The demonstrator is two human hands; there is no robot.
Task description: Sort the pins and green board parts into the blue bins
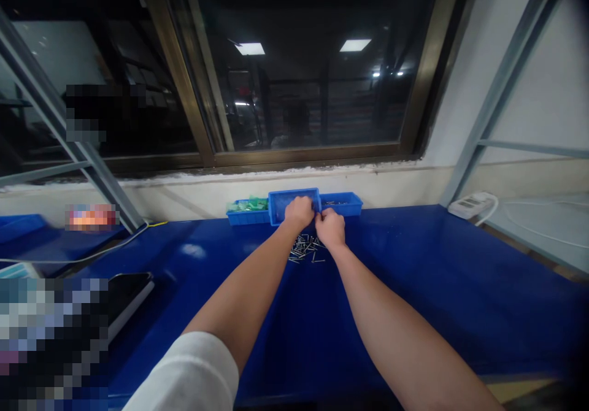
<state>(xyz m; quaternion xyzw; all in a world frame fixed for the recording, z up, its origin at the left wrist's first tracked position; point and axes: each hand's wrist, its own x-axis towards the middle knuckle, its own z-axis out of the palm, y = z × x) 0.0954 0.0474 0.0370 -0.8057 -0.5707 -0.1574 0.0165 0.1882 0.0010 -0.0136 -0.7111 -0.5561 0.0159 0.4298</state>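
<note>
Three blue plastic bins stand in a row at the back of the blue table. The middle bin (280,205) is tilted, its inside turned towards me. My left hand (300,211) is in front of it, fingers curled and mostly hidden from me. Close beside, my right hand (331,227) is at the bin's lower right corner with thumb and fingers pinched together. Whatever either hand holds is too small or hidden to make out. Under and between my wrists lies a loose pile of metal screws or nails (304,247).
The left bin (248,217) holds green plastic-looking pieces; the right bin (350,205) holds small metal parts. A white power strip (470,204) lies at the back right. A dark flat device (131,294) lies on the left. Grey metal posts flank the table (414,264) before a window.
</note>
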